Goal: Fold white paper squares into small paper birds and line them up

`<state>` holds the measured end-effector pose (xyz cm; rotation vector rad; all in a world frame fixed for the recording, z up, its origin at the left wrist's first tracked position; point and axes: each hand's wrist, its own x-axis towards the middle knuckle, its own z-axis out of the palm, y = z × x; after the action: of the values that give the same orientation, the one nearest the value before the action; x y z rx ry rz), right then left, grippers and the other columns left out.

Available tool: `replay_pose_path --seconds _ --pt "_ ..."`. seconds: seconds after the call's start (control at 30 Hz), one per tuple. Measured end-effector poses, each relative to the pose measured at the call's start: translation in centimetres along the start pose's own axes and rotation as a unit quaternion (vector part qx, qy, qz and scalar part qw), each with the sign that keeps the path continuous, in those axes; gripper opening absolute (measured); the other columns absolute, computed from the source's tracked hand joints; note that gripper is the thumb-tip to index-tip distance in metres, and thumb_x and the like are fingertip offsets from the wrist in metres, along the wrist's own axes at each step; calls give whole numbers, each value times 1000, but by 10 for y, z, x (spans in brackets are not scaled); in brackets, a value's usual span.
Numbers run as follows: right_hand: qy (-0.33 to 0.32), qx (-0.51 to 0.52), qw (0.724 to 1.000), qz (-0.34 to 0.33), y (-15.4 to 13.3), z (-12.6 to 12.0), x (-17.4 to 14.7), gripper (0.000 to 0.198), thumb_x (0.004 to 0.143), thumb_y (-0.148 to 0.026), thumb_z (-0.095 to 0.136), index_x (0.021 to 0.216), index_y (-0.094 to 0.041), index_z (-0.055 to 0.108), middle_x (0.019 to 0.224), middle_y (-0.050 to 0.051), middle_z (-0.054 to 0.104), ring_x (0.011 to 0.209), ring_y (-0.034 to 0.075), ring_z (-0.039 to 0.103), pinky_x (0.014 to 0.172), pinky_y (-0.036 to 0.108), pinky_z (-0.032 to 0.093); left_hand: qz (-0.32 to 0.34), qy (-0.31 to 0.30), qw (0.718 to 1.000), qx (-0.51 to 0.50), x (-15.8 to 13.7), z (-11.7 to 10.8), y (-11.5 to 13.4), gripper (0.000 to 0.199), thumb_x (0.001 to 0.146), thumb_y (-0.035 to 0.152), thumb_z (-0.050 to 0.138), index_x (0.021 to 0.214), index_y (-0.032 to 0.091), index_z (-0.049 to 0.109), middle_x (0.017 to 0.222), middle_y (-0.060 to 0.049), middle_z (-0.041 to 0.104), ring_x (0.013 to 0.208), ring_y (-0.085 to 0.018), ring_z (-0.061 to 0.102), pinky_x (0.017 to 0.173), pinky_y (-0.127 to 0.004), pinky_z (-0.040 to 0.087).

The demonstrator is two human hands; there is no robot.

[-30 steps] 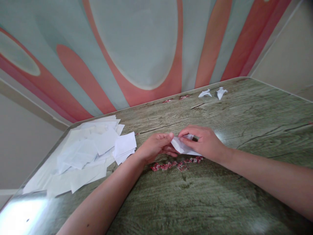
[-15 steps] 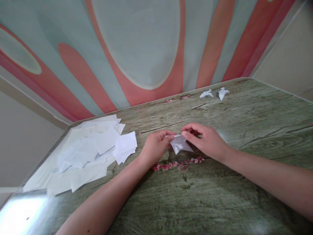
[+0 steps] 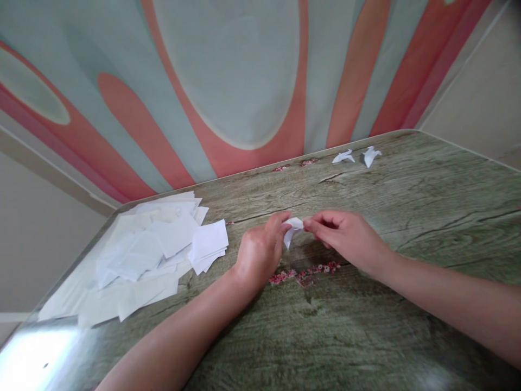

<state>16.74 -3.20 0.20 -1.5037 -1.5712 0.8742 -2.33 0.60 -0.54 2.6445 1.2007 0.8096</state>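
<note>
So I've got this little folded paper piece pinched between both hands, just above the bench, about dead centre. Left hand has its fingers pressed together on the left edge, right hand is nipping the right edge with thumb and forefinger. Can't really see how the folds sit inside, my fingers cover most of it.

The loose stack of white sheets sits out at 9 o'clock, well apart, and two finished folded bits are up at 1 o'clock near the far edge.

What worries me: the paper's thin and tiny, so if I pull both hands apart too hard it'll probably tear at a crease. Squeezing unevenly could also skew the fold.
</note>
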Motion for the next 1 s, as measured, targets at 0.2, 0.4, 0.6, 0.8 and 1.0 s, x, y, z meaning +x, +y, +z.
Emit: replay_pose_path --seconds 0.2,0.4,0.6,0.8,1.0 --pt "96 -28 995 -23 3 3 1 25 81 -43 63 74 -20 57 64 -2 55 57 12 49 52 25 37 26 12 998 47 -2 2 -1 34 95 29 45 127 18 50 103 -8 71 88 -17 69 81 -29 54" --pt "99 -92 978 -156 16 6 8 14 81 -27 66 94 -22 66 96 4 64 92 20 57 72 31 44 20 24 999 -25 -2 2 2 37 94 25 48 131 21 46 117 -4 67 96 -16 68 86 -29 54" --pt "99 -60 981 -153 14 5 7 13 80 -25 66 92 -22 67 95 4 65 92 19 59 77 33 46 -39 14 990 -132 2 2 7 38 92 23 50 130 24 49 118 -2 67 107 -16 64 92 -29 53" --pt "76 -44 987 -132 9 6 4 13 80 -25 66 92 -22 66 89 2 65 83 17 58 70 30 45 -55 17 986 -159 3 1 10 40 91 24 54 130 26 50 115 -1 68 109 -17 63 95 -33 52" --pt "87 -48 991 -93 7 7 3 6 81 -24 62 85 -21 65 82 1 64 73 16 57 63 28 42 -71 25 982 -175 1 3 15 39 89 25 56 128 27 52 115 -1 68 103 -17 66 91 -33 54"
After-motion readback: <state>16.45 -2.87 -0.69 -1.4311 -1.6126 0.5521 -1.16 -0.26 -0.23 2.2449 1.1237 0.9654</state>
